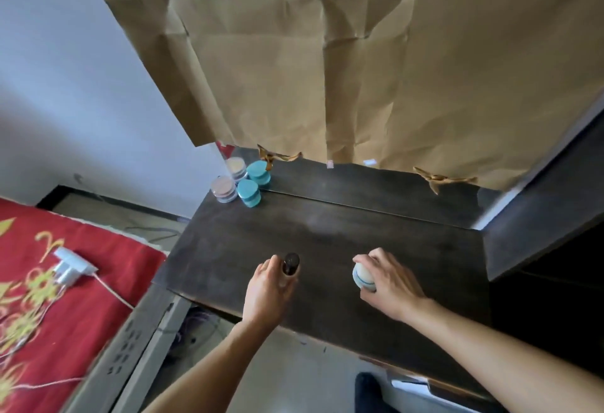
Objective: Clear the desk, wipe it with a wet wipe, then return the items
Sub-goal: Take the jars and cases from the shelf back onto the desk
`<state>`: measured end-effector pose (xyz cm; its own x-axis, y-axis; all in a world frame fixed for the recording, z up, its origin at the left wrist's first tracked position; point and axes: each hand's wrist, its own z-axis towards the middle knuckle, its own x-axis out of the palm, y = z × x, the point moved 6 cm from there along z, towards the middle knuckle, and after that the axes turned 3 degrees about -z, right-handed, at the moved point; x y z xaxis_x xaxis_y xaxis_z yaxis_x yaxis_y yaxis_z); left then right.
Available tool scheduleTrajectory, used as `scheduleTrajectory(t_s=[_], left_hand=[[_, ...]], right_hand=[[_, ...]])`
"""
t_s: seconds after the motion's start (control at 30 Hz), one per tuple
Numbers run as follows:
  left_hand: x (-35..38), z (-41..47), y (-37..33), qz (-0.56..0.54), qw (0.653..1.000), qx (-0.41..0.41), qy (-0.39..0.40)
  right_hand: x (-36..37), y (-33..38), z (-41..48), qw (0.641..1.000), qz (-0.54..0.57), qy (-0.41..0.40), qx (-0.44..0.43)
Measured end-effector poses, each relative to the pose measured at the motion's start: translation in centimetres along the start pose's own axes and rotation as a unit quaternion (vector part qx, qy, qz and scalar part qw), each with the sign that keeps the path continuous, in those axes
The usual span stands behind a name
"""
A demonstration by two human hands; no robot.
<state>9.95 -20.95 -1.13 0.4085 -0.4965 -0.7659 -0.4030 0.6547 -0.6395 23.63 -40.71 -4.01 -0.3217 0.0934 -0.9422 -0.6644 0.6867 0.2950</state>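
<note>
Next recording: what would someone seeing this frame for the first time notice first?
The big sheet of creased brown paper behind the dark desk fills the upper frame. Near the desk's front edge, the left hand grips a dark bottle and the right hand grips a white bottle with a blue stripe. Small jars cluster at the desk's far left corner, and a red patterned cloth lies to the left.

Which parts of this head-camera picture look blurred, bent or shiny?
Head view: the red bedspread and white charger at the left edge are smeared by blur; the wide lens slants the edges of the desk and the brown paper; a pale sheen lies mid-desk; the left hand on the dark bottle and the right hand on the white bottle are only slightly soft.
</note>
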Motion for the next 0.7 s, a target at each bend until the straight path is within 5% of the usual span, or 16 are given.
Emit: scheduleTrajectory(t_s=[0.7], left_hand=[[3.4,23.0,10.9,-0.019,0.981,-0.180,0.070]], right_hand=[[6.0,4.9,23.7,0.994,0.035,0.030,0.095]])
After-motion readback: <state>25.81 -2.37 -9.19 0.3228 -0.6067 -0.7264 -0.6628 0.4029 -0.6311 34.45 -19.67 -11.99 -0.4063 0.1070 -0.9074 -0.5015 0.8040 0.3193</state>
